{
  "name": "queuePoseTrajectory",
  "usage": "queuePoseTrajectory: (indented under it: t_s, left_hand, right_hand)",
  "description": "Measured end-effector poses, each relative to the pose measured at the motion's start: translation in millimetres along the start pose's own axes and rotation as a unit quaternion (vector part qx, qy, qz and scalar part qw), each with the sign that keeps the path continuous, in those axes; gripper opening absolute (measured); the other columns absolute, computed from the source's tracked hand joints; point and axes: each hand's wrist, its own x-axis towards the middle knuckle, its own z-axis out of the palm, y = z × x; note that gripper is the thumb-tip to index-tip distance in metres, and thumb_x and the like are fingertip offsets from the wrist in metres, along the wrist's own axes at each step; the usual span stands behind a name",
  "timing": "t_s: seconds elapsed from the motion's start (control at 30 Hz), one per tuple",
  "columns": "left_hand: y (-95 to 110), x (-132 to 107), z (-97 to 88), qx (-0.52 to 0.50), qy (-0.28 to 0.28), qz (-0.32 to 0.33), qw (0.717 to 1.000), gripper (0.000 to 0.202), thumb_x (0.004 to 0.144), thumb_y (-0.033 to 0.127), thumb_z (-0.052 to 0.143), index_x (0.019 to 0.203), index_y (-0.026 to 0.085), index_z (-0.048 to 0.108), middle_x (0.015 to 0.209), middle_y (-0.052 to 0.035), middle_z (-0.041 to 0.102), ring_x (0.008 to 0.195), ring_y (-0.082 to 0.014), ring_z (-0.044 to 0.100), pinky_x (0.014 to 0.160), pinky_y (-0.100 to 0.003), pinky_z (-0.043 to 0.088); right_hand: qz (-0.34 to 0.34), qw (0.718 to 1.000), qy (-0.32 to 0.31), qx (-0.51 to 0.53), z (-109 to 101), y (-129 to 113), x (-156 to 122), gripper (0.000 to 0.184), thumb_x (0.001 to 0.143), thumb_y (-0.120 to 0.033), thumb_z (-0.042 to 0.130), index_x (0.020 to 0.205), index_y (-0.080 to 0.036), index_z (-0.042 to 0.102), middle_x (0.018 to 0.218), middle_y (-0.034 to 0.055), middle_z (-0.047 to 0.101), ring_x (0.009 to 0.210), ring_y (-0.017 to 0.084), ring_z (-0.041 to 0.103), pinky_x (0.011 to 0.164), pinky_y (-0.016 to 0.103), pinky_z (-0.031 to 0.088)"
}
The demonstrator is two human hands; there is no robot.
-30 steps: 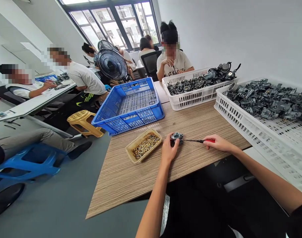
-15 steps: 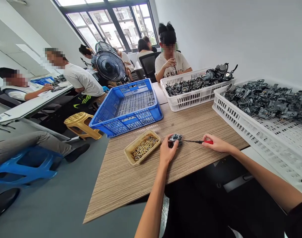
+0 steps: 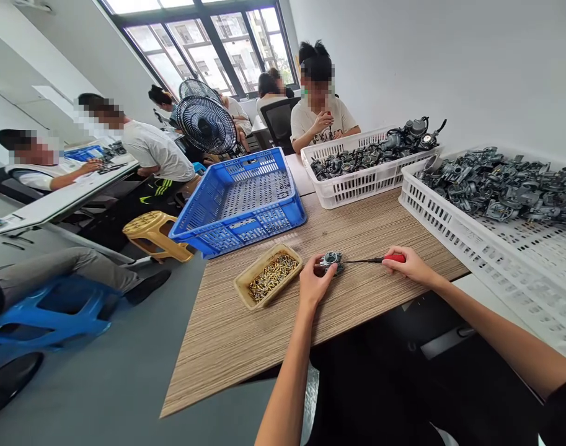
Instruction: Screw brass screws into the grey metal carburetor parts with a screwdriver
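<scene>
On the wood-grain table [image 3: 227,347] my left hand [image 3: 314,282] is closed round a small grey metal carburetor body [image 3: 331,260], its round opening facing up. My right hand [image 3: 409,265] grips the red handle of a screwdriver [image 3: 373,259], whose dark shaft lies almost level and points left. Its tip meets the right side of the carburetor body; the exact contact point is too small to make out. Just left of my left hand stands a cream plastic tub [image 3: 245,286] holding many small brass jets [image 3: 274,277].
Behind the tub is a blue crate [image 3: 264,220]. White crates [image 3: 357,193] [image 3: 431,214] of carburetor parts stand at the back and right. Across the table sits a person [image 3: 322,118] with a tool in hand. A fan [image 3: 206,124], stools [image 3: 152,232] and other people are to the left.
Both hands keep their holds. The screwdriver's handle sits slightly higher and farther right in view, with the fingers shifted on it. The person opposite has moved the hand at their tool.
</scene>
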Motion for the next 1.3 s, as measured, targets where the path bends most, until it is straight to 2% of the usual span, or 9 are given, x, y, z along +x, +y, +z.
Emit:
queuePoseTrajectory:
  t_s: [0.1, 0.17, 0.3, 0.53, 0.67, 0.9, 1.0, 1.17, 1.3]
  left_hand:
    - [-1.6, 0.2, 1.3, 0.007, 0.007, 0.009, 1.0, 0.036, 0.085, 0.044, 0.077, 0.111, 0.019, 0.073, 0.097, -0.0056, 0.078, 0.074, -0.0176, 0.07, 0.074, -0.031, 0.058]
    - [-2.8, 0.1, 2.1, 0.017, 0.011, 0.017, 1.0, 0.035, 0.087, 0.044, 0.075, 0.111, 0.019, 0.074, 0.096, -0.0051, 0.077, 0.073, -0.017, 0.068, 0.073, -0.03, 0.056]
    - [-5.7, -0.4, 2.9, 0.031, -0.012, 0.037, 0.999, 0.034, 0.091, 0.042, 0.071, 0.116, 0.019, 0.073, 0.085, -0.0021, 0.074, 0.07, -0.016, 0.065, 0.069, -0.027, 0.053]
    - [-7.1, -1.2, 3.7, 0.056, -0.024, 0.044, 0.997, 0.03, 0.093, 0.038, 0.068, 0.117, 0.02, 0.071, 0.09, -0.0023, 0.075, 0.069, -0.0154, 0.064, 0.069, -0.027, 0.051]
    - [-6.0, -2.3, 4.0, 0.075, -0.027, 0.048, 0.996, 0.033, 0.093, 0.039, 0.068, 0.121, 0.021, 0.069, 0.082, -0.0007, 0.072, 0.071, -0.0172, 0.064, 0.069, -0.028, 0.049]
    - [-8.9, -2.6, 3.9, 0.073, -0.037, 0.049, 0.995, 0.042, 0.092, 0.045, 0.071, 0.126, 0.022, 0.066, 0.094, -0.0035, 0.075, 0.078, -0.0185, 0.066, 0.075, -0.031, 0.052]
    - [-9.5, -2.3, 3.9, 0.076, -0.038, 0.05, 0.995, 0.041, 0.092, 0.046, 0.07, 0.125, 0.022, 0.066, 0.093, -0.0029, 0.075, 0.077, -0.0183, 0.065, 0.074, -0.031, 0.052]
    - [-7.7, -2.3, 3.8, 0.08, -0.036, 0.047, 0.995, 0.041, 0.092, 0.047, 0.07, 0.125, 0.022, 0.065, 0.092, -0.0025, 0.074, 0.077, -0.0177, 0.066, 0.074, -0.03, 0.052]
    - [-6.2, -2.8, 3.4, 0.078, -0.038, 0.049, 0.995, 0.041, 0.092, 0.046, 0.069, 0.125, 0.022, 0.065, 0.094, -0.0028, 0.075, 0.077, -0.0174, 0.066, 0.074, -0.03, 0.052]
  right_hand:
    - [-0.051, 0.997, 0.012, -0.052, 0.7, 2.8, -0.4, 0.048, 0.093, -0.068, 0.066, 0.086, -0.021, 0.063, 0.071, 0.0004, 0.059, 0.066, 0.017, 0.051, 0.061, 0.03, 0.042]
    - [-0.076, 0.993, 0.016, -0.086, -0.2, 4.7, -0.6, 0.042, 0.095, -0.064, 0.065, 0.093, -0.022, 0.064, 0.078, 0.0008, 0.06, 0.073, 0.02, 0.054, 0.069, 0.032, 0.045]
    - [-0.077, 0.99, -0.001, -0.116, -3.2, 10.6, 0.3, 0.035, 0.094, -0.056, 0.066, 0.105, -0.024, 0.058, 0.086, 0.0, 0.06, 0.078, 0.021, 0.054, 0.074, 0.033, 0.046]
    - [-0.059, 0.989, 0.001, -0.134, -2.7, 15.8, 2.5, 0.033, 0.1, -0.056, 0.057, 0.106, -0.023, 0.06, 0.088, 0.0015, 0.062, 0.082, 0.022, 0.058, 0.078, 0.034, 0.046]
    - [-0.069, 0.992, -0.009, -0.106, -0.1, 13.8, 1.1, 0.038, 0.102, -0.057, 0.056, 0.115, -0.022, 0.065, 0.082, 0.0007, 0.061, 0.076, 0.021, 0.057, 0.07, 0.032, 0.045]
    - [-0.016, 1.0, 0.019, 0.013, 1.8, 20.2, 3.4, 0.046, 0.095, -0.065, 0.065, 0.114, -0.023, 0.061, 0.068, -0.008, 0.044, 0.047, 0.011, 0.038, 0.042, 0.025, 0.038]
    - [-0.004, 0.997, 0.033, 0.069, 0.2, 20.2, 4.3, 0.048, 0.09, -0.066, 0.07, 0.111, -0.023, 0.062, 0.067, -0.0092, 0.042, 0.045, 0.009, 0.036, 0.039, 0.024, 0.041]
    - [0.008, 0.986, 0.031, 0.162, -5.0, 14.4, 3.7, 0.045, 0.086, -0.061, 0.079, 0.103, -0.022, 0.062, 0.068, -0.0072, 0.05, 0.048, 0.007, 0.035, 0.038, 0.02, 0.039]
    - [0.012, 0.983, 0.013, 0.182, -7.3, 11.0, 2.9, 0.044, 0.084, -0.058, 0.082, 0.099, -0.022, 0.062, 0.068, -0.0063, 0.051, 0.049, 0.007, 0.036, 0.038, 0.019, 0.038]
